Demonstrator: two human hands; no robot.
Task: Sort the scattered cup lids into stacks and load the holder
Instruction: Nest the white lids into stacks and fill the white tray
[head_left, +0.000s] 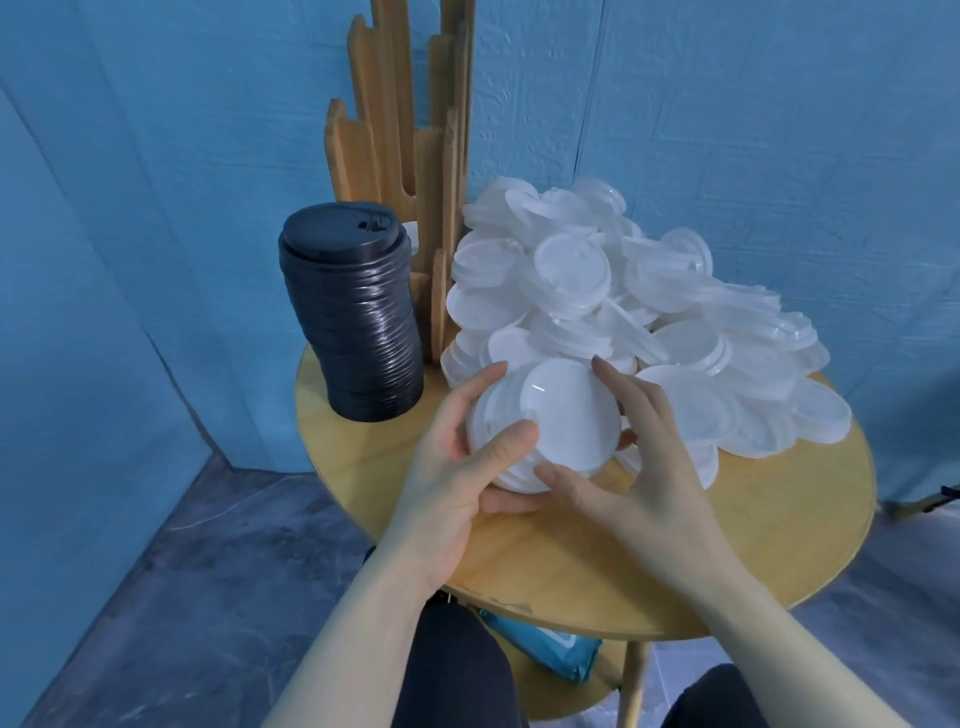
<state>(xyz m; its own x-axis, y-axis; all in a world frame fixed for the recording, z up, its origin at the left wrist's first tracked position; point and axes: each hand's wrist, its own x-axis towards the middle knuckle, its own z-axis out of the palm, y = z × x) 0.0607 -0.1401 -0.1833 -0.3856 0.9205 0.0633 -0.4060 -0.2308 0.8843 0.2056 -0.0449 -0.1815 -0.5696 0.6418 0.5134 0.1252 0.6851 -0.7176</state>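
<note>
A short stack of white cup lids (561, 421) is held just above the near part of the round wooden table (753, 530). My left hand (457, 467) grips the stack from the left, thumb on its top. My right hand (639, 457) holds its right side, thumb at the front and fingers behind. Behind the hands lies a big loose pile of white lids (649, 312). A tall leaning stack of black lids (353, 317) stands at the table's left. The wooden lid holder (410, 156) rises at the back, between the black stack and the pile.
A blue cloth backdrop (182, 156) hangs close behind and left of the table. Under the tabletop, a lower shelf carries a blue packet (556, 649). My knees (457, 670) sit below the near edge. Bare tabletop shows in front of the hands.
</note>
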